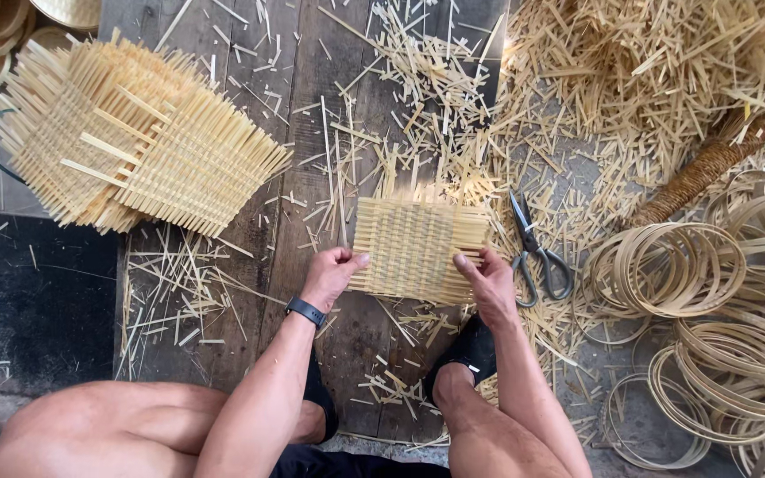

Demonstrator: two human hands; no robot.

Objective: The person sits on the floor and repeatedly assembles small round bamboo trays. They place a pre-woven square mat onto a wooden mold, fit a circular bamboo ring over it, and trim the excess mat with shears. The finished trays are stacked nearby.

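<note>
your left hand (333, 271) and right hand (487, 280) both grip the small woven bamboo mat (413, 248) by its edges, scissors (535, 250) just right.

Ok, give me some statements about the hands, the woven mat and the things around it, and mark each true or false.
1. Both hands grip one small woven bamboo mat. True: the left hand holds its left edge, the right hand its lower right corner.
2. The scissors are in the right hand. False: they lie on the ground, right of the mat.
3. A stack of woven mats lies at upper left. True.
4. The bamboo hoops lie left of the mat. False: they are on the right.
5. The black wristband is on the left wrist. True.
</note>
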